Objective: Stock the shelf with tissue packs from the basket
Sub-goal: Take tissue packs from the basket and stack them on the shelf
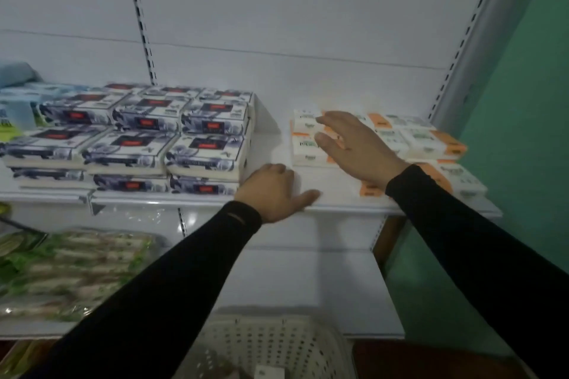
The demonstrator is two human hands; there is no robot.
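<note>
Up at the upper shelf (338, 208), both arms reach forward in black sleeves. The left hand (272, 192) lies on the shelf's front edge, fingers loosely curled under and thumb stretched along the lip, with nothing in it. The right hand (354, 143) is further back and to the right, fingers straight and spread, its fingertips touching the white-and-orange tissue packs (308, 140) without closing round any of them.

Those packs are soft white blocks with orange ends and small green print, laid flat in rows at the shelf's right end, the front one near the edge. At the shelf's left end sits a tidy stack of blue-patterned tissue packs (206, 149) with dark labels, several layers high; a bare gap of shelf lies between the two groups.

Below the shelf, the white perforated basket (277, 344) is cut off by the bottom of the view, and what it holds is too dim to read. On the lower shelf to the left lie green-wrapped packages (70, 268), blurred. The print on all the packs is illegible.
</note>
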